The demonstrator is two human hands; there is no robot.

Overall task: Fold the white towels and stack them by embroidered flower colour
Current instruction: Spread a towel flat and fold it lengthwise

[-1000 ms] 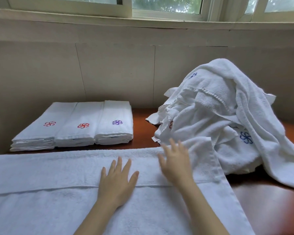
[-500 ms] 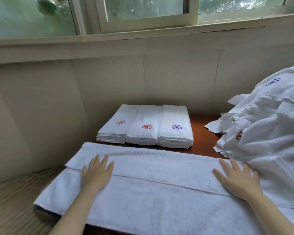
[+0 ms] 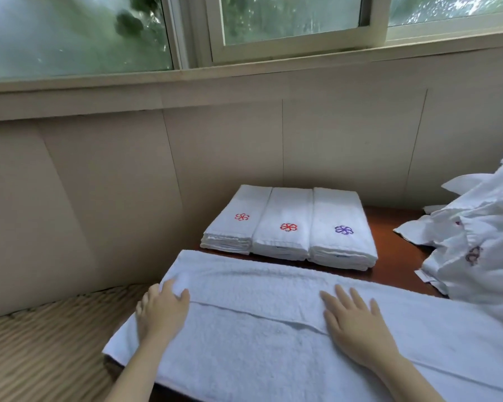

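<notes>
White terry towel, folded into long band, lies across front of brown wooden table; left end overhangs toward woven straw mat.
Right hand: flat, fingers straight, pressing fold edge.
Left hand: at left end, blurred; cannot tell if pinching or flat.
Risk: layers shear when end comes over, edges misalign; overhang may slide off.
Embroidery hidden, stack undecided.
Behind: pink-flower stack, red-flower stack, purple-flower stack, side by side.
Heap of unfolded white towels against band's right end; likely drag.
</notes>
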